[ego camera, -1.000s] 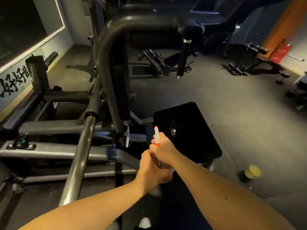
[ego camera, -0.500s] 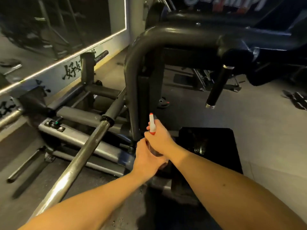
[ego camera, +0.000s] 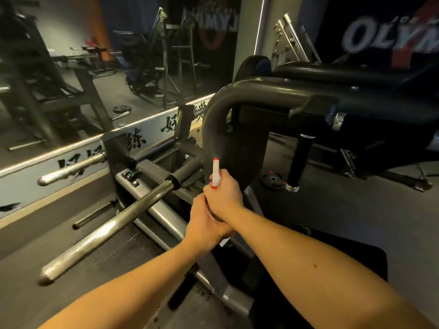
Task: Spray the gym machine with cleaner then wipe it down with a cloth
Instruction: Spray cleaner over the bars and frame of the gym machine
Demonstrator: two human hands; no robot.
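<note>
Bottle (ego camera: 215, 173) and hands sit higher than half a second ago: the red-tipped nozzle now points at the curved bend of the machine (ego camera: 215, 108), where before it was level with the upright below. Our view has swung up and left, so the mirror (ego camera: 95, 79) fills more of the left side and the black pad (ego camera: 344, 262) has slid to the lower right. Our right hand (ego camera: 224, 193) grips the bottle's neck, fingers curled tight under the white head. Our left hand (ego camera: 204, 224) is wrapped round the bottle's body just beneath, touching the right hand. The bottle stands upright, near the bend but apart from it, with a faint haze at the nozzle. On the left a steel bar (ego camera: 102, 233) juts toward us.
</note>
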